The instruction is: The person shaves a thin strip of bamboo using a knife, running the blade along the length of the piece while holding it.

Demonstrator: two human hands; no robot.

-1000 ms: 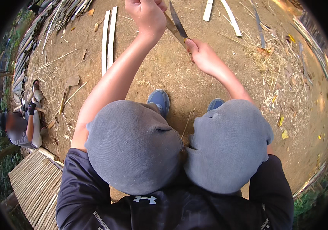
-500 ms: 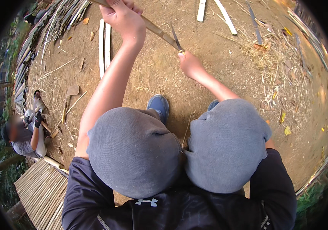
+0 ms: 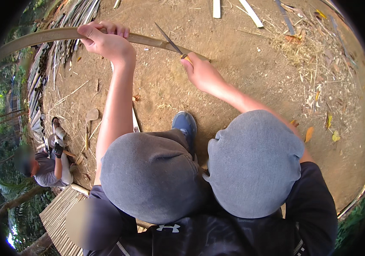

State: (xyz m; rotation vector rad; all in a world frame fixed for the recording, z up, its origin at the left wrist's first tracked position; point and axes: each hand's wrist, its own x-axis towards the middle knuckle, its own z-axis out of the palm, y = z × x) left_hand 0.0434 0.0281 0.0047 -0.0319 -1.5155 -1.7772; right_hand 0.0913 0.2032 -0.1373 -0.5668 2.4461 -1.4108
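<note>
A long split bamboo strip point(image 3: 148, 40) stretches across the far side, its left part reaching out to the picture's rim. My left hand point(image 3: 108, 45) is wrapped round its middle. In my right hand point(image 3: 204, 74) is a knife point(image 3: 168, 38) with a yellowish handle; its thin dark blade points up and left. The blade's base crosses the strip near its right end, but whether it cuts in cannot be made out. That end passes behind my right hand. Below, my knees point(image 3: 148, 175) are bent in grey trousers, with one blue shoe point(image 3: 184, 128) on the dirt.
Bamboo poles point(image 3: 73, 32) are heaped at the far left. Pale strips point(image 3: 250, 13) lie on the ground beyond my hands, and shavings point(image 3: 304, 55) litter the right. At left, another person point(image 3: 50, 166) in gloves sits near a wooden paddle-shaped tool point(image 3: 92, 115) and a bamboo-slat platform point(image 3: 59, 213).
My left hand has come nearer and to the left, and the strip now lies more level across the view. My right hand and the knife have shifted slightly left.
</note>
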